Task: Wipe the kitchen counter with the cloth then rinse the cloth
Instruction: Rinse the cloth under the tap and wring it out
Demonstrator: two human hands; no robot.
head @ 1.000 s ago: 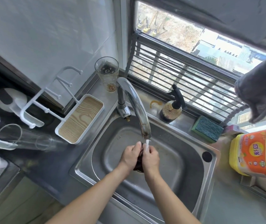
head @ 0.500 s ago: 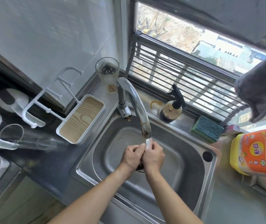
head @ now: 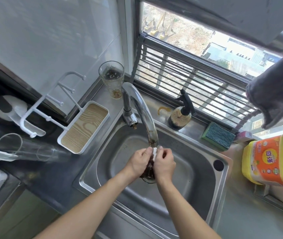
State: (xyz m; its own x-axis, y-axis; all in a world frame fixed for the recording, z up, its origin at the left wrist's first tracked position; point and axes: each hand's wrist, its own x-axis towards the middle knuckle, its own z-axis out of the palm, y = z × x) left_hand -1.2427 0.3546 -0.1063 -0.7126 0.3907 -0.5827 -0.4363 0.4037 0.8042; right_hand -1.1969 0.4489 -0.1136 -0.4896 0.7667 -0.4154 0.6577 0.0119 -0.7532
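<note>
A dark brown cloth (head: 149, 168) is bunched between my two hands over the steel sink (head: 185, 183), mostly hidden by my palms. My left hand (head: 139, 162) grips its left side and my right hand (head: 164, 163) grips its right side. White running water falls from the curved chrome tap (head: 142, 109) onto the cloth between my fingertips. The cloth hangs just above the drain.
A drinking glass (head: 112, 78) stands behind the tap, with a pump bottle (head: 180, 114) and a green sponge (head: 219, 136) along the window ledge. A white wood-grain tray (head: 83, 128) lies left, beside a lying glass (head: 25, 147). A yellow detergent jug (head: 273, 157) stands right. A grey towel (head: 278, 90) hangs above.
My hands closed together on the cloth, then lifted a little towards the tap spout; the fingertips have parted slightly where the water lands.
</note>
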